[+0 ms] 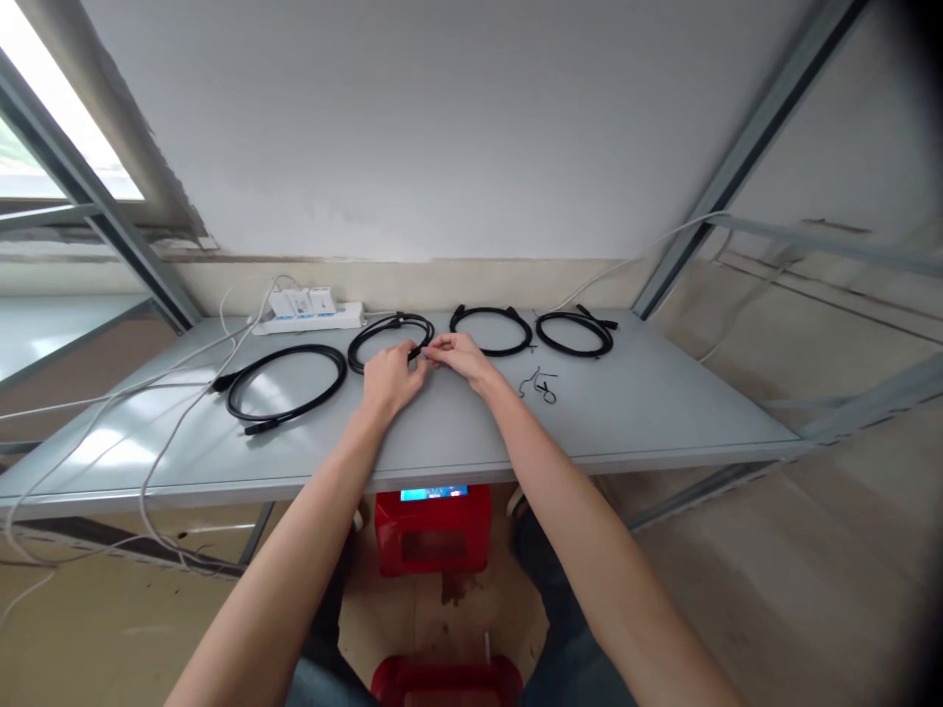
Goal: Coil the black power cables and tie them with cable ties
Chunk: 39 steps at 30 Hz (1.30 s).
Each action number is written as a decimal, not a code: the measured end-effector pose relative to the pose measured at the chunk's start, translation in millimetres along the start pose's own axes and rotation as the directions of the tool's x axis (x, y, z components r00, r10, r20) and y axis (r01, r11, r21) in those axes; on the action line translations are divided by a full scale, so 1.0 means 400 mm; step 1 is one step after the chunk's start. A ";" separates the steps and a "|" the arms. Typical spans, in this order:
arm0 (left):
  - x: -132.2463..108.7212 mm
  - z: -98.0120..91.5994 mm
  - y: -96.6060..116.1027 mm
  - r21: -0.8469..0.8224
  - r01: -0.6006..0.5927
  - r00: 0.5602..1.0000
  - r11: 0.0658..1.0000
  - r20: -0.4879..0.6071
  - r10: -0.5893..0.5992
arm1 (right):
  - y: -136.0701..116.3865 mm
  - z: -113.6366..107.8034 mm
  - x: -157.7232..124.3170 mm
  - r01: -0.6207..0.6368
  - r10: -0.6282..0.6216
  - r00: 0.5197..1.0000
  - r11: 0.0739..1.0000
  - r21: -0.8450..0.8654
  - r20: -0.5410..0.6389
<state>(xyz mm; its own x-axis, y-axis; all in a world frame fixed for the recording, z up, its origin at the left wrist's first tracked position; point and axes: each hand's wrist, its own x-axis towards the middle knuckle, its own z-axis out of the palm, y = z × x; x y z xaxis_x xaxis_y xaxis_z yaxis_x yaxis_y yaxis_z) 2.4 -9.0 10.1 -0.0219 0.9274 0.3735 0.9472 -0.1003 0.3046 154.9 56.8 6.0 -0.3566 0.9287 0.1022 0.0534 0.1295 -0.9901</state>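
Note:
A coiled black cable (359, 344) lies on the grey metal shelf, and my left hand (393, 378) is closed around its near right side. My right hand (458, 355) meets the left one at that spot, thumb and fingertips pinched together. What sits between those fingertips is too small to make out. To the right of my right hand rests another black cable coil (508, 352), with a further coil (575, 352) beyond it. Several thin black ties (543, 386) lie loose on the shelf near my right forearm.
At the left, a looser black cable (335, 388) lies in a ring. Behind it stands a white power strip (346, 316) with plugged-in adapters. White cords (158, 432) trail over the shelf's left front edge. Below are a red stool (390, 535) with a lit screen (434, 494) on it.

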 end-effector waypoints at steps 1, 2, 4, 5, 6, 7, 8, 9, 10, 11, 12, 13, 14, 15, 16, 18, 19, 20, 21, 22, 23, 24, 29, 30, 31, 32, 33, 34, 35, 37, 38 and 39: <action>0.001 0.001 -0.001 0.007 0.004 1.000 1.000 0.004 -0.004 | 0.005 0.004 0.002 0.021 -0.021 1.000 1.000 -0.021 -0.016; 0.002 0.002 -0.001 0.013 0.008 1.000 1.000 0.009 -0.008 | 0.010 0.007 0.005 0.041 -0.043 0.999 0.998 -0.049 -0.031; 0.003 0.003 -0.002 0.021 0.016 1.000 1.000 0.014 -0.016 | 0.019 0.013 0.012 0.075 -0.081 0.995 0.991 -0.112 -0.052; 0.003 0.004 -0.003 0.023 0.018 1.000 1.000 0.013 -0.019 | 0.024 0.016 0.015 0.090 -0.099 0.993 0.986 -0.142 -0.061; 0.003 0.004 -0.003 0.023 0.017 1.000 1.000 0.011 -0.017 | 0.029 0.019 0.017 0.106 -0.119 0.991 0.980 -0.170 -0.067; 0.004 0.004 -0.004 0.022 0.016 1.000 1.000 0.009 -0.016 | 0.034 0.021 0.019 0.125 -0.142 0.987 0.972 -0.198 -0.071; 0.004 0.005 -0.005 0.021 0.013 1.000 1.000 0.008 -0.014 | 0.038 0.023 0.020 0.145 -0.166 0.983 0.963 -0.226 -0.076; 0.004 0.005 -0.006 0.018 0.010 1.000 1.000 0.009 -0.010 | 0.042 0.025 0.020 0.167 -0.193 0.977 0.953 -0.254 -0.085; 0.004 0.005 -0.007 0.015 0.006 1.000 1.000 0.009 -0.006 | 0.046 0.026 0.019 0.189 -0.223 0.970 0.940 -0.284 -0.094; 0.003 0.005 -0.008 0.012 0.002 1.000 1.000 0.007 -0.002 | 0.048 0.027 0.017 0.209 -0.253 0.962 0.925 -0.317 -0.102; 0.003 0.005 -0.008 0.010 -0.001 1.000 1.000 0.002 0.001 | 0.051 0.028 0.015 0.225 -0.278 0.955 0.909 -0.352 -0.108; 0.003 0.005 -0.009 0.008 -0.005 1.000 1.000 -0.001 0.005 | 0.053 0.028 0.013 0.237 -0.299 0.948 0.892 -0.386 -0.108; 0.003 0.004 -0.009 0.007 -0.008 1.000 1.000 -0.003 0.008 | 0.055 0.029 0.012 0.245 -0.314 0.944 0.876 -0.415 -0.105; 0.003 0.004 -0.009 0.007 -0.009 1.000 1.000 -0.001 0.009 | 0.057 0.029 0.011 0.250 -0.323 0.941 0.865 -0.436 -0.100; 0.002 0.003 -0.009 0.007 -0.010 1.000 1.000 0.002 0.010 | 0.059 0.029 0.011 0.255 -0.331 0.939 0.856 -0.449 -0.098; 0.002 0.001 -0.008 0.010 -0.008 1.000 1.000 0.011 0.008 | 0.064 0.029 0.014 0.266 -0.346 0.933 0.848 -0.459 -0.098; 0.002 0.001 -0.008 0.012 -0.009 1.000 1.000 0.014 0.009 | 0.067 0.029 0.015 0.272 -0.354 0.930 0.846 -0.459 -0.101; 0.002 0.000 -0.007 0.013 -0.011 1.000 1.000 0.017 0.011 | 0.070 0.029 0.016 0.279 -0.361 0.927 0.845 -0.457 -0.102; 0.002 0.000 -0.008 0.012 -0.015 1.000 1.000 0.022 0.015 | 0.072 0.029 0.017 0.282 -0.365 0.925 0.845 -0.453 -0.104; 0.002 0.001 -0.008 0.012 -0.019 0.999 1.000 0.026 0.019 | 0.073 0.029 0.018 0.284 -0.367 0.924 0.846 -0.451 -0.107; 0.003 0.002 -0.009 0.012 -0.024 0.999 1.000 0.029 0.023 | 0.074 0.029 0.017 0.283 -0.368 0.923 0.847 -0.451 -0.110; 0.003 0.003 -0.011 0.012 -0.029 0.999 1.000 0.031 0.029 | 0.073 0.030 0.016 0.282 -0.367 0.924 0.847 -0.451 -0.111; 0.003 0.008 -0.015 0.019 -0.049 0.998 0.999 0.027 0.048 | 0.061 0.033 0.006 0.272 -0.352 0.931 0.851 -0.448 -0.102; 0.003 0.008 -0.015 0.019 -0.050 0.998 0.999 0.027 0.050 | 0.059 0.033 0.005 0.274 -0.352 0.930 0.852 -0.447 -0.101; 0.003 0.007 -0.015 0.021 -0.050 0.998 0.999 0.027 0.050 | 0.057 0.033 0.004 0.275 -0.354 0.930 0.851 -0.447 -0.102; 0.002 0.006 -0.015 0.022 -0.050 0.998 0.998 0.026 0.049 | 0.057 0.033 0.003 0.276 -0.355 0.929 0.850 -0.448 -0.103; 0.002 0.006 -0.014 0.025 -0.050 0.998 0.998 0.027 0.049 | 0.057 0.033 0.003 0.274 -0.355 0.929 0.849 -0.452 -0.104; 0.002 0.005 -0.014 0.027 -0.051 0.998 0.998 0.029 0.050 | 0.058 0.032 0.003 0.270 -0.354 0.929 0.847 -0.457 -0.107; 0.002 0.005 -0.013 0.030 -0.052 0.998 0.998 0.034 0.051 | 0.060 0.031 0.003 0.265 -0.351 0.930 0.846 -0.464 -0.109; 0.003 0.006 -0.013 0.034 -0.056 0.997 0.998 0.048 0.055 | 0.065 0.029 0.004 0.258 -0.348 0.931 0.840 -0.477 -0.111; 0.003 0.007 -0.014 0.037 -0.059 0.997 0.998 0.055 0.057 | 0.067 0.028 0.004 0.256 -0.347 0.931 0.838 -0.482 -0.109; 0.003 0.008 -0.014 0.041 -0.060 0.996 0.997 0.061 0.058 | 0.070 0.027 0.004 0.256 -0.347 0.932 0.836 -0.485 -0.106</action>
<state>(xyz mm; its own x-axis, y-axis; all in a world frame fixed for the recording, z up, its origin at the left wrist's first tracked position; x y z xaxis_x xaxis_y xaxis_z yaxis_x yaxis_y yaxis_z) -2.1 -6.0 6.1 0.0524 0.9403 0.3363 0.9591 -0.1412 0.2454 145.6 58.3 -22.4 -0.2523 0.8571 0.4491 0.4059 0.5151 -0.7550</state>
